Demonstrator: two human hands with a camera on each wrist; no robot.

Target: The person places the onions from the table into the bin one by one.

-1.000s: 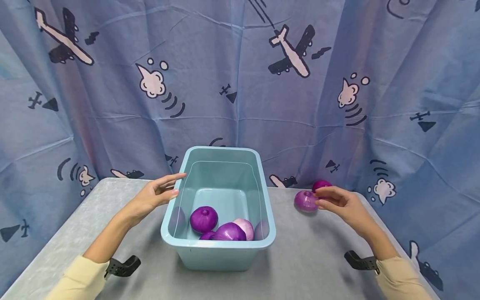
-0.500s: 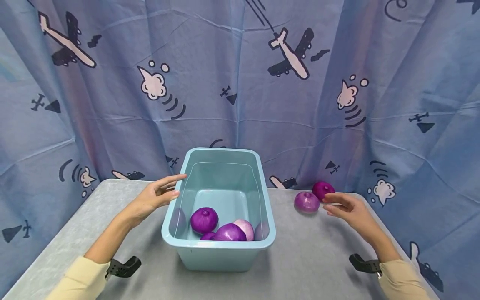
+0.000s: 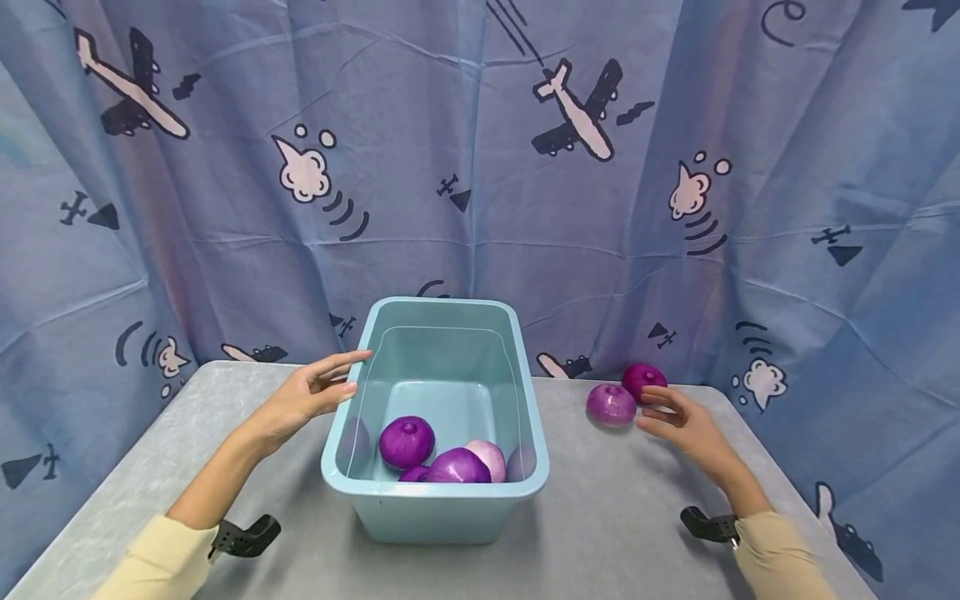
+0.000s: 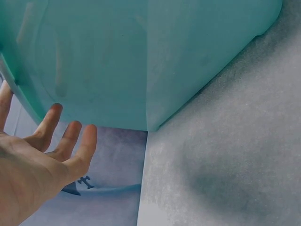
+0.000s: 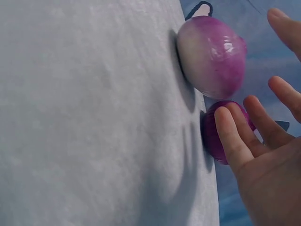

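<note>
A light blue plastic bin (image 3: 435,490) stands mid-table with several purple onions (image 3: 407,442) in its near end, one of them pale pink. My left hand (image 3: 300,400) is at the bin's left rim, fingers extended, fingertips right at the edge. In the left wrist view its relaxed fingers (image 4: 87,146) lie beside the bin's wall (image 4: 103,70). Two more onions rest on the table at the right: a glossy purple-and-white one (image 5: 211,56) and, behind it, a darker purple one (image 3: 643,379). My right hand (image 3: 693,429) hovers just right of them, fingers spread and holding nothing.
The grey table (image 3: 600,533) runs back to a blue curtain (image 3: 480,167) printed with airplanes. Each wrist wears a black strap, the left strap (image 3: 243,535) and the right strap (image 3: 708,525).
My right hand has drawn back slightly from the two onions on the table, uncovering the darker one. The left hand stays at the bin's rim.
</note>
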